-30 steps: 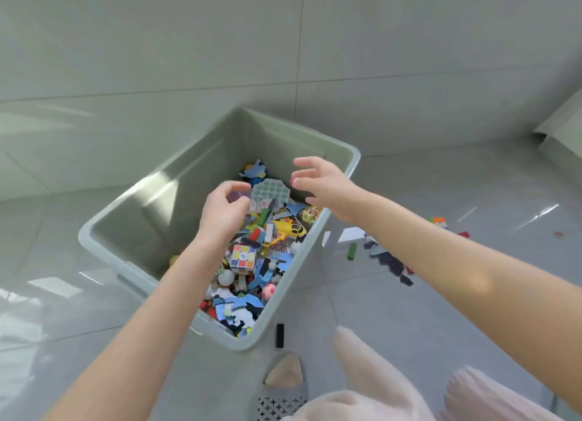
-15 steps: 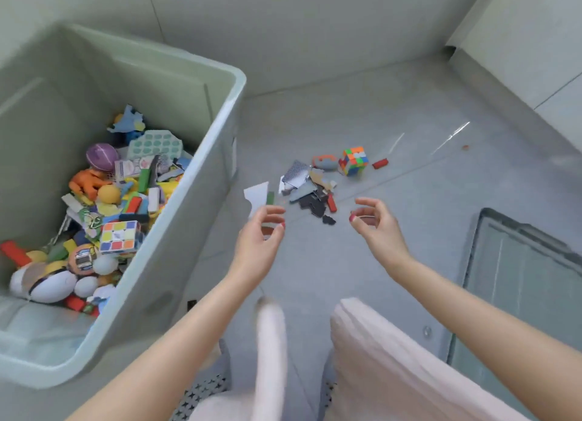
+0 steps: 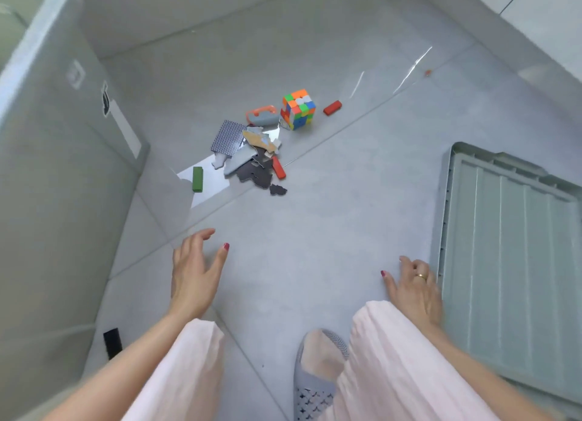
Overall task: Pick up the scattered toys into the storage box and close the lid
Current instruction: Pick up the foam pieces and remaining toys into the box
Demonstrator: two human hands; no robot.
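Only the pale green plastic storage box (image 3: pixel 47 175) wall shows, contents hidden. Both left hand (image 3: pixel 193 275) and right hand (image 3: pixel 414 290) hover spread, holding nothing, well short of the multicoloured puzzle cube (image 3: pixel 298 108).

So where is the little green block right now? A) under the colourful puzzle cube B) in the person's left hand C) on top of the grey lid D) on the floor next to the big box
D: the small green rectangular block lies on the grey tiled floor beside the pale green plastic storage box, and neither hand touches it.
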